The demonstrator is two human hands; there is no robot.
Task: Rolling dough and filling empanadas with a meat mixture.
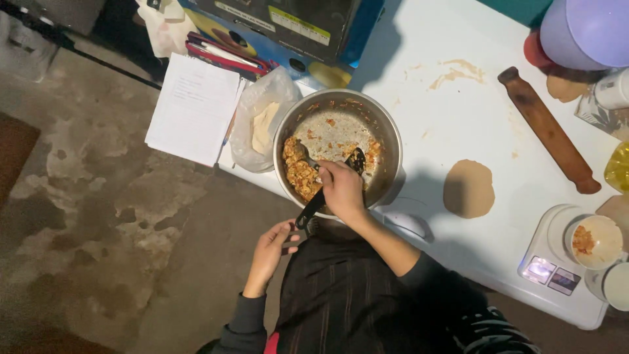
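A round metal pot with orange-yellow chopped filling stands at the near edge of the white table. My right hand reaches into the pot, shut on a metal spoon whose bowl rests in the filling. A black utensil head shows just behind that hand. My left hand is below the pot, off the table's edge, its fingers closed on the end of a black handle that sticks out over the pot's near rim.
A flat round dough disc lies right of the pot, a wooden rolling pin beyond it. A scale carries a white bowl with some filling. A plastic bag and papers lie left.
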